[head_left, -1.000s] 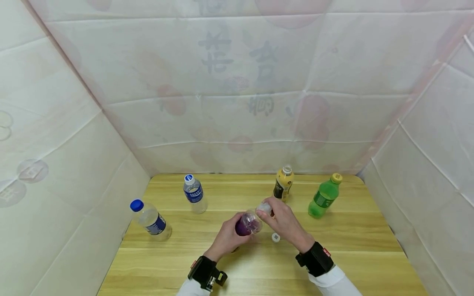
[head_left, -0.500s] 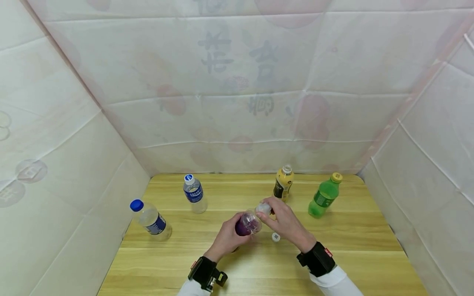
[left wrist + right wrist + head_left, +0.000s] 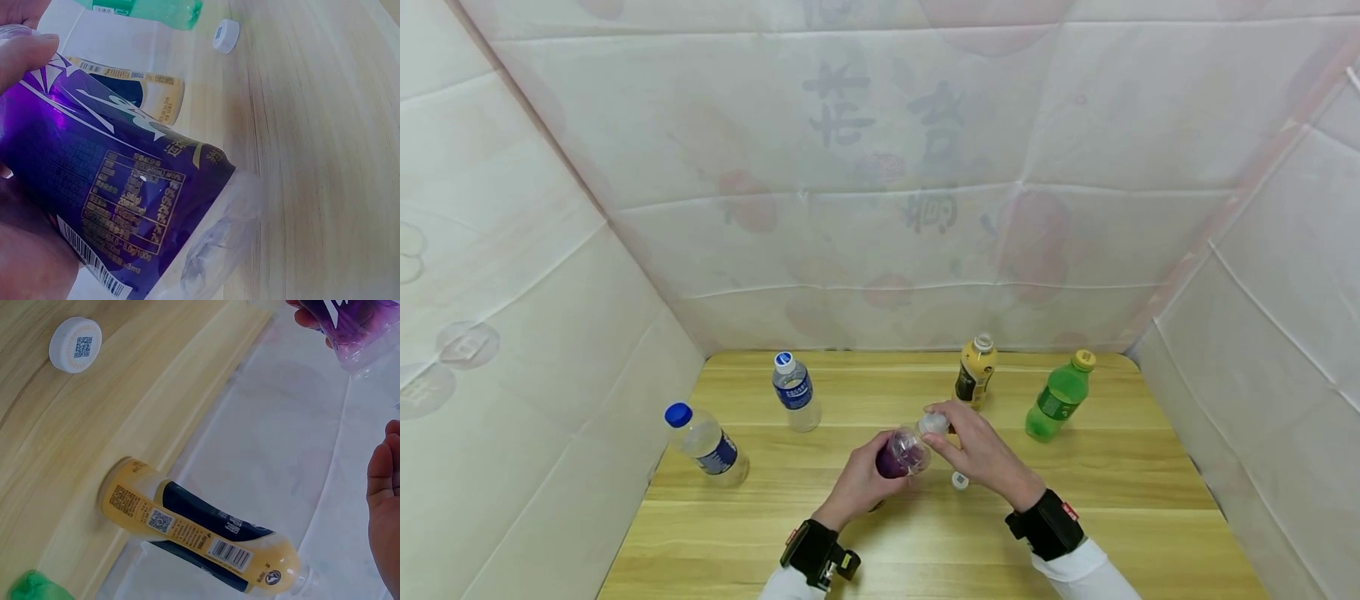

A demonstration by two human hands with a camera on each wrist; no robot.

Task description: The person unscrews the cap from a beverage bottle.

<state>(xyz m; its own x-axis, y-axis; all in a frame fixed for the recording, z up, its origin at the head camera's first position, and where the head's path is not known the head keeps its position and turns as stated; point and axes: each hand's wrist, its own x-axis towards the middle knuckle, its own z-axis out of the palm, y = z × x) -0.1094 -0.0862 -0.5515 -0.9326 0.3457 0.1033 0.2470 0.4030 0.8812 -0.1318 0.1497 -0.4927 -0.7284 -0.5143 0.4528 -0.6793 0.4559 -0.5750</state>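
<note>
My left hand (image 3: pixel 859 481) grips a plastic bottle (image 3: pixel 898 457) with a dark purple label, tilted so its clear shoulder points up and right; its printed label (image 3: pixel 134 181) fills much of the left wrist view. At the top end of that bottle, the fingers and thumb of my right hand (image 3: pixel 985 450) hold a white cap (image 3: pixel 934 423). Only part of the right hand (image 3: pixel 384 487) shows in the right wrist view, at the right edge, and the held cap is out of sight there. Below the right hand, a loose white cap (image 3: pixel 960 481) lies on the table.
Behind my right hand stands a yellow bottle (image 3: pixel 976 371) with an uncapped neck. Farther right is a green bottle (image 3: pixel 1057 398) with a yellow cap. Two clear blue-labelled bottles (image 3: pixel 795 396) stand on the left of the wooden table (image 3: pixel 760 533). Cloth walls (image 3: pixel 880 250) surround it.
The right wrist has shifted slightly to the right and the thumb has moved a little around the held cap. The left hand and the purple bottle stay in place.
</note>
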